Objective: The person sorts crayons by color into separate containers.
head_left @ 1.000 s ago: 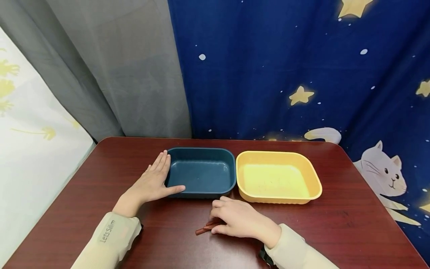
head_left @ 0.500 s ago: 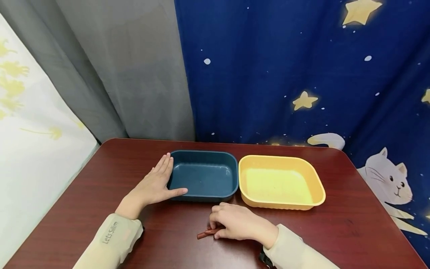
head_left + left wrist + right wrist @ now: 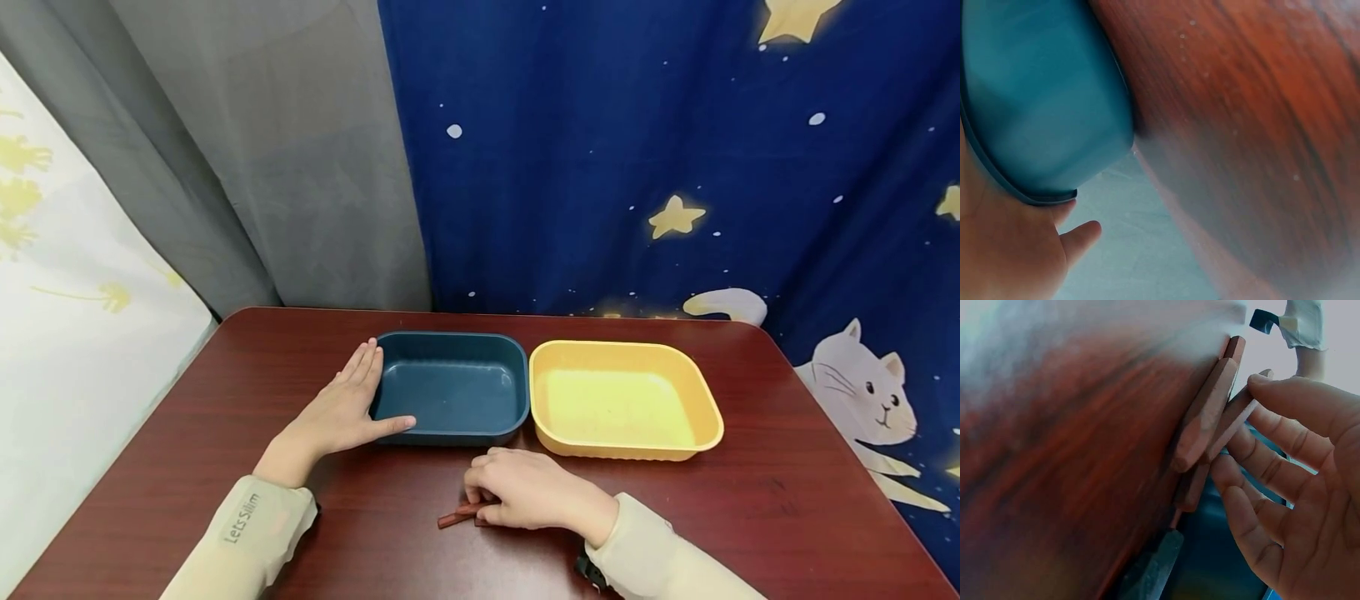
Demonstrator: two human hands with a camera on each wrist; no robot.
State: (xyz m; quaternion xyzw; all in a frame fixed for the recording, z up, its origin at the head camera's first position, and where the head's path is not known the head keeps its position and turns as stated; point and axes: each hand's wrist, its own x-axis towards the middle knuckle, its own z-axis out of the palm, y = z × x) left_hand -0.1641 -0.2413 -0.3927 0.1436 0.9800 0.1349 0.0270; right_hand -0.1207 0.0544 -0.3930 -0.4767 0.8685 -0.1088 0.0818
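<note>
My left hand [image 3: 341, 417] rests against the left end of the dark blue plastic bin [image 3: 450, 396], fingers straight along its side and thumb over the front rim. In the left wrist view, the palm [image 3: 1010, 250] lies against the bin's rim. In front of the bins, my right hand [image 3: 525, 492] is low over a few short reddish-brown sticks [image 3: 453, 519]. The right wrist view shows its thumb and fingers pinching one faceted brown stick [image 3: 1235, 422]. Another brown stick [image 3: 1205, 419] lies beside it, and a dark green piece [image 3: 1154, 565] shows farther down.
A yellow plastic bin [image 3: 622, 450] stands immediately right of the blue one; no contents show in either. Both sit on a reddish-brown wooden table [image 3: 787, 467]. Behind its far edge hang a grey curtain [image 3: 300, 167] and a blue starry curtain [image 3: 562, 167].
My right hand has shifted slightly left, and the sticks under its fingers now lie more spread, with another end showing by the thumb. The left hand keeps its place on the blue bin.
</note>
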